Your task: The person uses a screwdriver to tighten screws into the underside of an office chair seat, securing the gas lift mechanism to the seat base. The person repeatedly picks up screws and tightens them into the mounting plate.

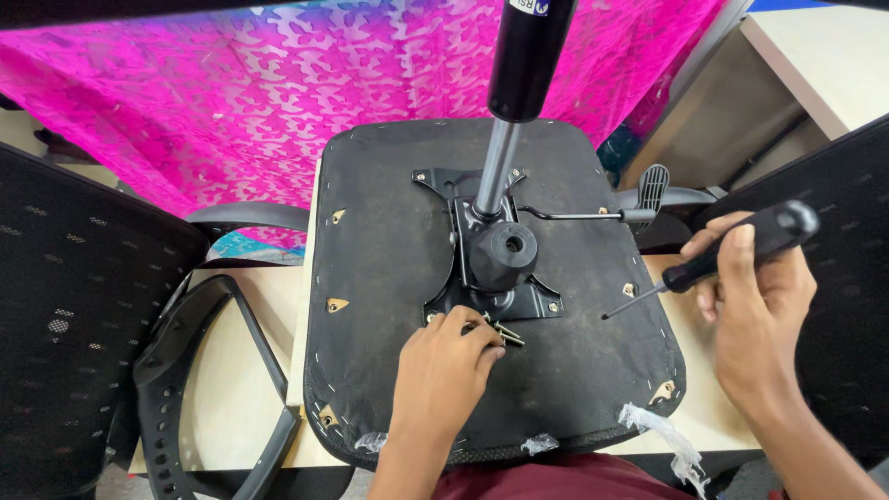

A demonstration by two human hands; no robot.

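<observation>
L hand (443, 370) grip on screws (505, 333), R hand (755, 306) w/ screwdriver (718, 259)

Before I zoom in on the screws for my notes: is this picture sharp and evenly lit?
Head view: even, soft light with faint shadows; the seat underside, left hand and screws are sharp; the right hand with its screwdriver is slightly soft; wide-angle bending shows at the edges; mild sheen on the gas cylinder.

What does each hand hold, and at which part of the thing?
The right hand holds a screwdriver by its black handle, tip pointing at the seat underside. The left hand pinches a few screws at their ends with the fingertips.
</observation>
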